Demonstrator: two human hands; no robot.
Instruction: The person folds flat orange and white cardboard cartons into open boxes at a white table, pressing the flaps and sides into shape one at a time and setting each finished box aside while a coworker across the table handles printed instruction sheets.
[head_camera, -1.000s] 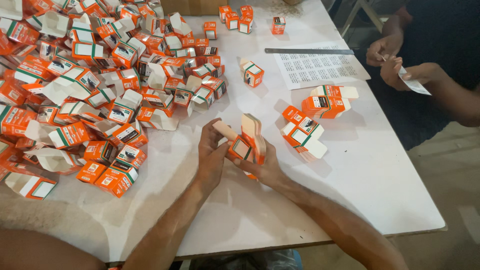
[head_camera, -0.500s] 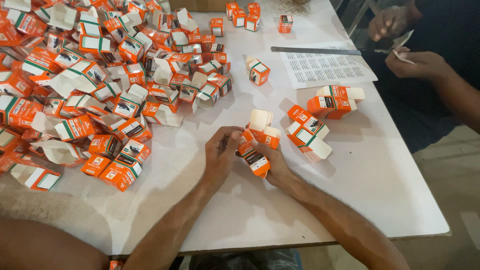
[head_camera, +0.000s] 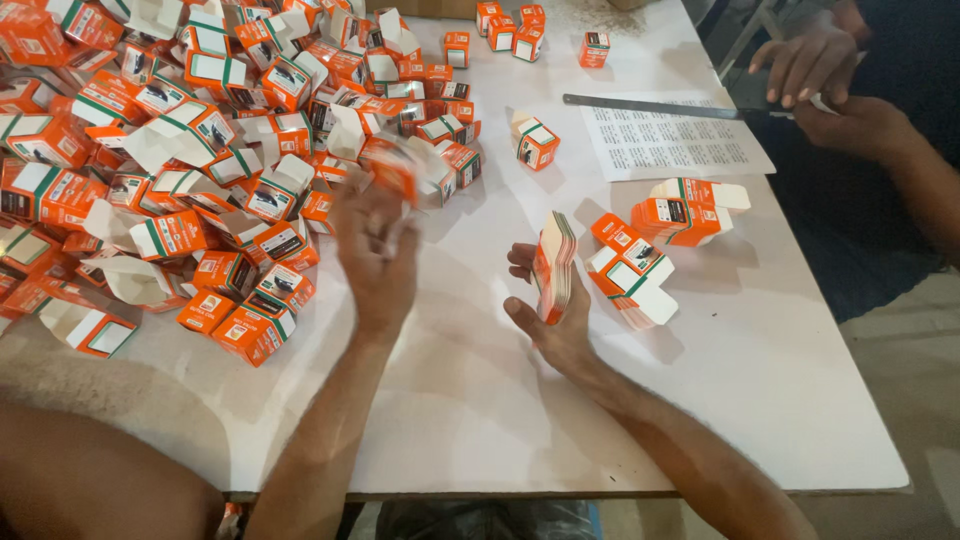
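Note:
My right hand (head_camera: 548, 318) rests on the white table (head_camera: 480, 400) and grips a thin stack of flat orange and white cartons (head_camera: 554, 264), held on edge. My left hand (head_camera: 375, 250) is blurred with motion over the table, at the near edge of the big pile of folded orange boxes (head_camera: 200, 140). A blurred orange box (head_camera: 395, 165) sits at its fingertips; whether the fingers grip it is unclear. Just right of my right hand lies a loose group of flat cartons (head_camera: 630, 270).
A printed white sheet (head_camera: 670, 140) with a metal ruler (head_camera: 650, 106) along its top lies at the far right. Another person's hands (head_camera: 830, 85) work there. Single orange boxes (head_camera: 535, 140) and a few more (head_camera: 510, 25) stand at the back.
My two hands have parted. The left hand moved left and away toward the pile with a folded box, while the right hand stayed, holding the flat cartons upright.

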